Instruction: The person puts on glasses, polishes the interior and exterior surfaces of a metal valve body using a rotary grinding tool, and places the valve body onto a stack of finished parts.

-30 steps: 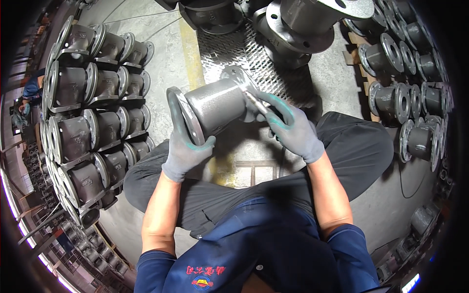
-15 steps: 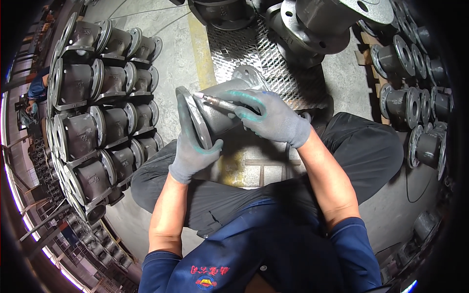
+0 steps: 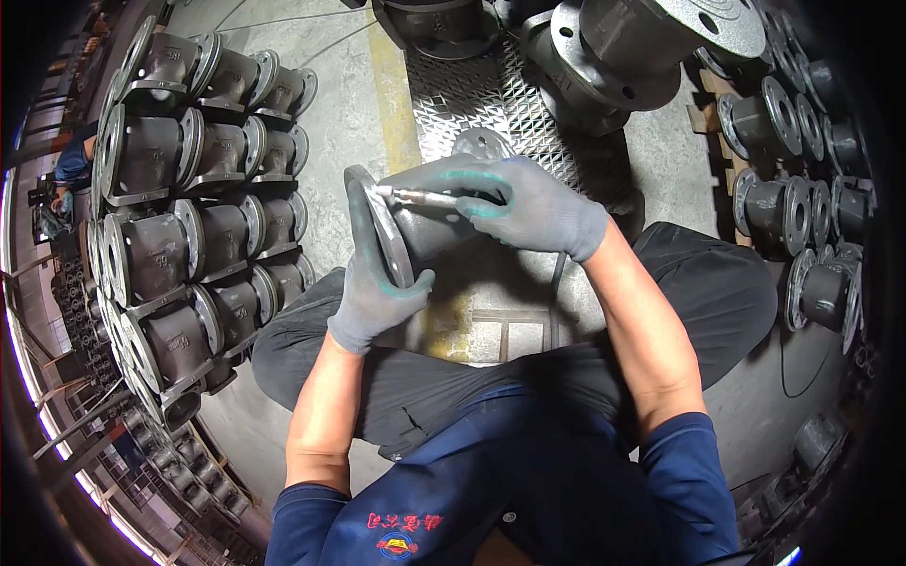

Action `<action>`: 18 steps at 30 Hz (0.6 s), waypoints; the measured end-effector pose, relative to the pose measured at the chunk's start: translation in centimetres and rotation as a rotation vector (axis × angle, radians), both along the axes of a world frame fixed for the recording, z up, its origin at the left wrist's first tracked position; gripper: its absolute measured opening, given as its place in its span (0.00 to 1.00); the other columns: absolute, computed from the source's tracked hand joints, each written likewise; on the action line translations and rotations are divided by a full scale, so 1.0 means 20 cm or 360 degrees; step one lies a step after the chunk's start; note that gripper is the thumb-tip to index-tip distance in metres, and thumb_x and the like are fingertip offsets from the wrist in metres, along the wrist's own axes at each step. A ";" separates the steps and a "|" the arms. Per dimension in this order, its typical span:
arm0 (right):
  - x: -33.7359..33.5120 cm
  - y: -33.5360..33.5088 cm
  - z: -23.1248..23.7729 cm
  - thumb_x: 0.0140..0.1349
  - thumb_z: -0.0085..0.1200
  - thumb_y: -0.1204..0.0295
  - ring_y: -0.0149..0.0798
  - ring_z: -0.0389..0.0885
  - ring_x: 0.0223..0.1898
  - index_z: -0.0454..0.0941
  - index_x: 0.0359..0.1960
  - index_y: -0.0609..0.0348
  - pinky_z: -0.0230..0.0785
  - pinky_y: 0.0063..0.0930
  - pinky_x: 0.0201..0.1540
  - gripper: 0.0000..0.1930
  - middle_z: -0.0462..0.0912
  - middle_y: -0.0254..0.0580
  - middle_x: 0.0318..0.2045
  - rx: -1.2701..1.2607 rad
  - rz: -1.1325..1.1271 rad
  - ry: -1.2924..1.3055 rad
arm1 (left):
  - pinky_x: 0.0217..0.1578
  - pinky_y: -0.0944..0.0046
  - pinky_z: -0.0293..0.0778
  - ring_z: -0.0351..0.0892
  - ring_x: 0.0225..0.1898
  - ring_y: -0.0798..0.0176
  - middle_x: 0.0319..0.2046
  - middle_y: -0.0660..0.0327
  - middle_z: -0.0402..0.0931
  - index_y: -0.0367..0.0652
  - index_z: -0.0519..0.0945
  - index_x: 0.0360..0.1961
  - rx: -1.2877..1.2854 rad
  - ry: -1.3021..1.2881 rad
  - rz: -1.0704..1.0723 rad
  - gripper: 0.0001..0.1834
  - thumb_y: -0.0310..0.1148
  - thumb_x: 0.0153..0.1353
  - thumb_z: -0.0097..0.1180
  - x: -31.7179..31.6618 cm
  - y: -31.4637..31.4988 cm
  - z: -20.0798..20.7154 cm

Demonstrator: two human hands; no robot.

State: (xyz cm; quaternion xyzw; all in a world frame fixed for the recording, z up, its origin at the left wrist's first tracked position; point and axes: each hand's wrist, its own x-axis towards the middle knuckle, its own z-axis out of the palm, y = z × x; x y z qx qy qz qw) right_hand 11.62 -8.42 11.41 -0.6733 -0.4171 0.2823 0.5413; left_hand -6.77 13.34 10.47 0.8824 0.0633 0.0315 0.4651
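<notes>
A grey flanged metal casting (image 3: pixel 436 234), short and pipe-like, lies tilted in front of me, its near flange turned to the left. My left hand (image 3: pixel 376 304), in a grey glove with a green palm, is closed round that flange's rim, the thumb on its lower edge. My right hand (image 3: pixel 549 212), gloved alike, grips a slim metal pencil grinder (image 3: pixel 420 197) across the casting. The grinder's pale tip meets or nearly meets the inner side of the flange by the neck. The casting's far flange (image 3: pixel 483 143) rests by the patterned metal plate, partly hidden behind my right hand.
Stacked rows of similar castings (image 3: pixel 222 151) stand close on the left. More castings (image 3: pixel 779 123) sit on a wooden pallet at right. Larger flanged castings (image 3: pixel 604 57) stand on the patterned plate (image 3: pixel 462 94) ahead. A dark hose (image 3: pixel 557 278) runs below my right hand. Another person (image 3: pixel 74 162) is far left.
My right hand has shifted slightly up and left with the grinder, which now lies flatter. My left hand keeps its hold on the flange.
</notes>
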 end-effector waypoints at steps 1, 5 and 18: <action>0.01 0.01 0.01 0.69 0.58 0.75 0.49 0.92 0.52 0.86 0.67 0.47 0.84 0.38 0.59 0.24 0.92 0.49 0.57 0.0046 0.0009 0.0010 | 0.82 0.53 0.58 0.55 0.85 0.51 0.87 0.41 0.45 0.35 0.29 0.89 0.0033 -0.0031 -0.0013 0.77 0.26 0.47 0.74 0.00 0.00 0.00; 0.00 -0.02 0.03 0.69 0.58 0.76 0.50 0.91 0.54 0.86 0.68 0.46 0.83 0.38 0.61 0.26 0.92 0.48 0.57 -0.0051 0.0044 -0.0007 | 0.82 0.52 0.57 0.55 0.85 0.50 0.87 0.40 0.45 0.34 0.30 0.89 -0.0045 0.0016 0.0013 0.78 0.27 0.47 0.75 -0.02 -0.01 -0.01; -0.06 -0.54 0.00 0.76 0.57 0.75 0.22 0.81 0.36 0.81 0.72 0.62 0.78 0.22 0.44 0.23 0.89 0.36 0.43 -0.0319 -0.0675 0.0328 | 0.72 0.57 0.74 0.76 0.74 0.48 0.78 0.39 0.65 0.34 0.40 0.89 -0.0320 0.0027 0.0174 0.70 0.25 0.50 0.71 0.21 -0.09 0.17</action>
